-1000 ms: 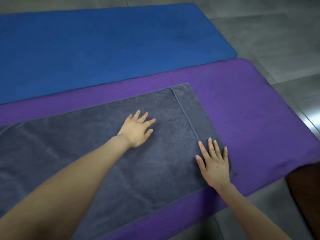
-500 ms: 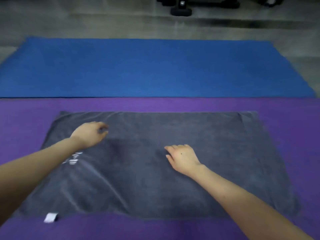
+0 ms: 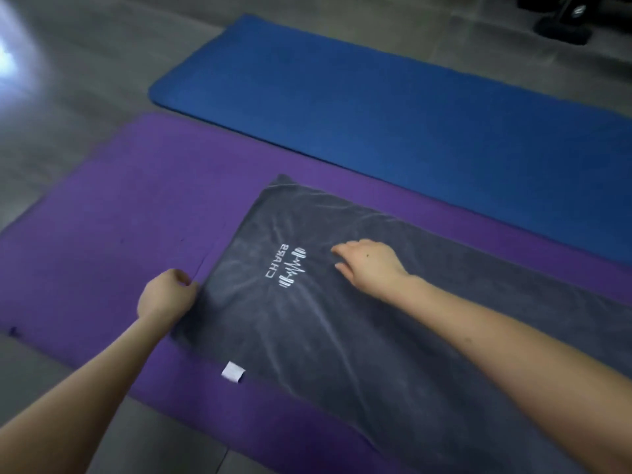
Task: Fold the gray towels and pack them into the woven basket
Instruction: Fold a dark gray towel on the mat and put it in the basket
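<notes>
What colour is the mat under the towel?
Purple mat, under the gray towel; head view.

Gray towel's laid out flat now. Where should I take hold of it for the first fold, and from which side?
Take the gray towel by its left short edge, coming in from the bare purple mat side. It lies flat, so only that hem offers a lip to pinch. The left hand is curled right there; the right hand rests mid-towel.

The gray towel lies flat (white logo up) on the purple mat.
</notes>
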Available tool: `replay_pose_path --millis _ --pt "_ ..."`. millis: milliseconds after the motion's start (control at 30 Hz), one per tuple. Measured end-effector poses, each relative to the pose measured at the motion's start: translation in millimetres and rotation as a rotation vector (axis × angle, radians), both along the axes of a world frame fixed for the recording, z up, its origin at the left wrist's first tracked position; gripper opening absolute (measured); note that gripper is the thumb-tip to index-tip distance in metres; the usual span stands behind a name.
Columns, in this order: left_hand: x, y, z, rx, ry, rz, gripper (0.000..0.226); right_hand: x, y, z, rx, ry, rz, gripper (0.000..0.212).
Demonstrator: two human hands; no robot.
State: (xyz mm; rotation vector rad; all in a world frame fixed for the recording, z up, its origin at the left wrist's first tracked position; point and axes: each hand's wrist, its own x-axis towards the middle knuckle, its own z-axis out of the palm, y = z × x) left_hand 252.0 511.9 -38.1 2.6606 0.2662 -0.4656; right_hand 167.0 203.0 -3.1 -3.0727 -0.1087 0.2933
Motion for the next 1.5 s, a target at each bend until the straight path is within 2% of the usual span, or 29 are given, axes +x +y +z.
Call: replay_pose_path --millis 300,500,600,667,767,900,967,1000,1100,1200,1300,1367,1433,1500 --pt "7 11 -25 -0.115 0.082 0.036 0.008 138 37 -20 -0.053 -0.017 -0.039 0.039" --pt "17 17 -30 -0.103 0.119 -0.039 0.019 198 59 -47 -0.143 0.008 -0.003 0.056" --pt "16 20 -31 -0.12 0.113 -0.072 0.019 213 68 -52 -0.243 0.045 0.061 0.046" --pt "19 22 -30 -0.155 0.134 -0.069 0.019 216 73 -53 -0.319 -0.033 0.099 0.034" --pt "23 21 -24 -0.32 0.226 -0.004 0.014 207 69 -51 -0.329 -0.26 0.109 0.011" --pt "14 14 -3 -0.524 0.373 -0.005 0.008 182 48 -38 -0.293 -0.354 0.019 0.024" --pt "8 10 11 -0.617 0.457 0.002 0.007 161 33 -28 -0.211 -0.358 -0.038 0.012" --pt "6 7 18 -0.651 0.479 0.004 0.007 149 22 -24 -0.16 -0.388 -0.075 0.013" --pt "-3 -6 39 -0.715 0.487 -0.019 0.008 104 -3 2 0.047 -0.338 -0.228 0.035" --pt "-24 -34 60 -0.746 0.507 -0.094 0.01 56 -36 22 0.405 -0.212 -0.516 0.03" --pt "-54 -70 82 -0.751 0.558 -0.177 0.01 5 -70 39 0.726 -0.266 -0.738 0.017" --pt "-75 -98 97 -0.724 0.593 -0.256 0.01 -31 -89 50 0.849 -0.328 -0.871 0.005" --pt "-97 -131 113 -0.67 0.618 -0.359 0.012 -67 -111 57 0.914 -0.352 -0.985 0.018" --pt "-121 -168 128 -0.623 0.641 -0.451 0.014 -103 -135 64 0.933 -0.375 -1.045 0.021"
